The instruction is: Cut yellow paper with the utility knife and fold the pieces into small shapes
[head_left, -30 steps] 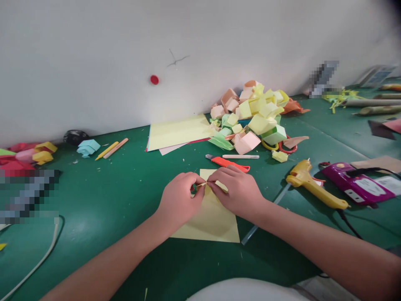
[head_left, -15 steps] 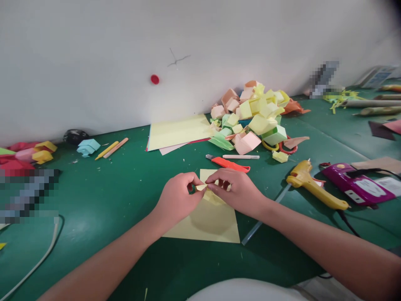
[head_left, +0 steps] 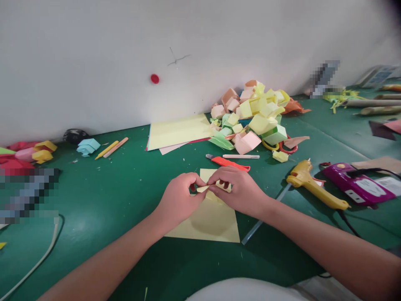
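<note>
Between my two hands is a small folded piece of pale yellow paper (head_left: 202, 189). My left hand (head_left: 179, 195) pinches its left side with thumb and index finger. From the right, my right hand (head_left: 237, 186) pinches the same piece, so the fingertips of both hands nearly meet. Part of the piece is hidden behind my fingers. Beneath the hands, a larger yellow paper sheet (head_left: 216, 223) lies flat on the green table (head_left: 131, 184). Just beyond the hands are an orange utility knife (head_left: 230, 163) and a pale pen (head_left: 241, 156).
Folded paper pieces (head_left: 260, 113) are heaped at the wall, beside stacked paper sheets (head_left: 178, 133). Scissors (head_left: 288, 146) lie under the heap's edge. On the right are a yellow glue gun (head_left: 316, 184) with a glue stick (head_left: 253, 232) and a purple power strip (head_left: 359, 184). Two markers (head_left: 112, 149) lie left.
My fingers have shifted slightly on the small yellow paper, and more of it now shows between and behind them. The things on the table have stayed in place.
</note>
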Demonstrator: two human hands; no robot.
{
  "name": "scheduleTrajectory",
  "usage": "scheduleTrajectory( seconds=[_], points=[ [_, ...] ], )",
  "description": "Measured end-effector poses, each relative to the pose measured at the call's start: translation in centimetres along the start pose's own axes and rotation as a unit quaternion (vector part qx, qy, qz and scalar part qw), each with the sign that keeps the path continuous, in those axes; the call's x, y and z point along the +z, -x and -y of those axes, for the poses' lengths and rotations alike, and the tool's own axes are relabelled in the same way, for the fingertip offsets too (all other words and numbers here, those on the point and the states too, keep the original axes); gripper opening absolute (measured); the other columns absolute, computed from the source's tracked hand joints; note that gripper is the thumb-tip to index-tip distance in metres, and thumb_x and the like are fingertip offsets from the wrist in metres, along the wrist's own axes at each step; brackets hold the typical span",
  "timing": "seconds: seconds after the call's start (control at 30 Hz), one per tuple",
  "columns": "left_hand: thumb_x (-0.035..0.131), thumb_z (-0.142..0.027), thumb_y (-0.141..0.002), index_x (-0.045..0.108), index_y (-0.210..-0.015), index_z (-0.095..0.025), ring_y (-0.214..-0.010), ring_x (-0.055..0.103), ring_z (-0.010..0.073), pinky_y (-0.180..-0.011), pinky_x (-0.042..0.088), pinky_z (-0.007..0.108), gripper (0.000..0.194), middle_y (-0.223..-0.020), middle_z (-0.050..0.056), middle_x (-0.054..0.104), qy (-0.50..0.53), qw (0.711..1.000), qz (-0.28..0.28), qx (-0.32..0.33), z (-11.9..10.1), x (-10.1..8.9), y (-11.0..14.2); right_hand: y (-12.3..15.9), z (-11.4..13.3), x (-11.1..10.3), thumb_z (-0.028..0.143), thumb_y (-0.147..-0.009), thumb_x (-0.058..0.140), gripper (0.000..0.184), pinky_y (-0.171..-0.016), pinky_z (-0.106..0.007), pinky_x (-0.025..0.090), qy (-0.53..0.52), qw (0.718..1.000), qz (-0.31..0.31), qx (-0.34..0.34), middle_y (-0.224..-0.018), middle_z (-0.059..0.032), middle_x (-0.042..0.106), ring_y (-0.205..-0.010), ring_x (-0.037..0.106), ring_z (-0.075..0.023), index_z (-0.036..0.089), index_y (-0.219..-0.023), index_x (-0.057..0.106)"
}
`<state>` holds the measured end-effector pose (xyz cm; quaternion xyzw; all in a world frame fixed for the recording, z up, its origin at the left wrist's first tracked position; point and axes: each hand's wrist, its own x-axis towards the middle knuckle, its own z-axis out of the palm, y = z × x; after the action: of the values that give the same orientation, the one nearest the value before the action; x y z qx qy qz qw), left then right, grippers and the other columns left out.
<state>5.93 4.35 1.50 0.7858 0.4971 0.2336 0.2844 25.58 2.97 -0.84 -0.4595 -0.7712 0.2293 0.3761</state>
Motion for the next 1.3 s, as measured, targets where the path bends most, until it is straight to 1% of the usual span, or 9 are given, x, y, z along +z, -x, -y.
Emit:
scheduleTrajectory(
  seconds=[0.27,0.4,0.53,0.63,0.77,0.93,1.07,1.17,1.3],
  points=[
    [0.064,-0.026,-0.083,0.068,-0.085,-0.021,-0.07,0.057,0.0152,-0.06,0.043,0.026,0.006,-0.08,0.0,0.067,0.009,1.0,0.002,0.013,0.3,0.1,0.1,-0.1,-0.1,0.0,0.02,-0.086,0.07,0.004,-0.065,-0.028,0.048,-0.007,1.0,0.009,0.005,-0.087,-0.0022,0.071,-0.08,0.062,-0.017,0.022,-0.089,0.072],
    [0.061,-0.028,-0.086,0.068,-0.091,-0.021,-0.07,0.057,0.0147,-0.062,0.044,0.026,0.011,-0.081,0.0,0.067,0.04,0.999,0.023,0.024,0.1,-0.2,0.2,-0.4,0.1,-0.6,0.025,-0.086,0.069,0.005,-0.061,-0.027,0.049,-0.043,0.997,0.016,0.058,-0.082,-0.0009,0.071,-0.071,0.061,-0.015,0.023,-0.085,0.073],
    [0.06,-0.029,-0.087,0.067,-0.087,-0.02,-0.068,0.059,0.0143,-0.06,0.045,0.026,0.012,-0.079,0.0,0.068,0.076,0.997,0.033,0.002,0.1,-0.6,0.2,-0.6,0.3,-1.2,0.032,-0.087,0.067,0.013,-0.055,-0.026,0.046,-0.094,0.987,0.035,0.124,-0.08,0.0,0.073,-0.063,0.059,-0.0138,0.023,-0.083,0.076],
    [0.059,-0.031,-0.088,0.067,-0.086,-0.02,-0.07,0.062,0.0157,-0.062,0.047,0.027,0.014,-0.079,0.001,0.068,0.094,0.995,0.023,-0.019,0.4,-0.9,0.2,-0.6,0.3,-1.3,0.034,-0.087,0.064,0.018,-0.052,-0.026,0.043,-0.113,0.983,0.04,0.142,-0.076,-0.0005,0.072,-0.061,0.059,-0.0142,0.023,-0.083,0.077],
    [0.06,-0.033,-0.088,0.066,-0.085,-0.02,-0.071,0.063,0.017,-0.064,0.048,0.028,0.015,-0.078,0.001,0.068,0.103,0.994,0.0,-0.036,0.7,-1.2,0.1,-0.5,0.2,-1.4,0.036,-0.088,0.061,0.021,-0.054,-0.027,0.043,-0.112,0.981,0.022,0.157,-0.072,-0.0004,0.068,-0.061,0.057,-0.0145,0.021,-0.082,0.075],
    [0.059,-0.033,-0.088,0.064,-0.085,-0.02,-0.072,0.061,0.0167,-0.065,0.047,0.028,0.014,-0.079,0.001,0.067,0.132,0.99,0.002,-0.04,0.7,-1.2,0.2,-0.3,0.3,-1.2,0.032,-0.089,0.057,0.017,-0.055,-0.026,0.042,-0.099,0.985,0.012,0.14,-0.073,0.0005,0.063,-0.062,0.054,-0.0137,0.02,-0.079,0.065],
    [0.058,-0.033,-0.088,0.065,-0.083,-0.02,-0.069,0.059,0.016,-0.064,0.046,0.028,0.016,-0.075,0.0,0.065,0.115,0.993,0.014,-0.032,0.4,-1.3,0.3,-0.1,0.4,-0.8,0.028,-0.088,0.057,0.009,-0.057,-0.026,0.043,-0.106,0.989,0.036,0.094,-0.077,0.0007,0.062,-0.065,0.054,-0.0135,0.021,-0.084,0.061],
    [0.057,-0.031,-0.088,0.065,-0.08,-0.02,-0.068,0.058,0.0153,-0.063,0.046,0.027,0.016,-0.073,-0.001,0.064,0.093,0.995,0.015,-0.023,0.3,-1.4,0.4,0.0,0.4,-0.6,0.03,-0.092,0.055,0.015,-0.054,-0.025,0.04,-0.111,0.99,0.04,0.075,-0.072,0.0016,0.058,-0.061,0.05,-0.0126,0.021,-0.08,0.057],
    [0.06,-0.034,-0.088,0.069,-0.087,-0.021,-0.073,0.062,0.0158,-0.065,0.047,0.026,0.016,-0.081,0.0,0.069,0.131,0.991,0.002,-0.028,0.4,-1.3,0.4,-0.1,0.4,-0.6,0.033,-0.093,0.053,0.024,-0.048,-0.025,0.032,-0.094,0.99,-0.012,0.101,-0.064,0.0027,0.051,-0.054,0.043,-0.0117,0.021,-0.073,0.054]
  ],
)
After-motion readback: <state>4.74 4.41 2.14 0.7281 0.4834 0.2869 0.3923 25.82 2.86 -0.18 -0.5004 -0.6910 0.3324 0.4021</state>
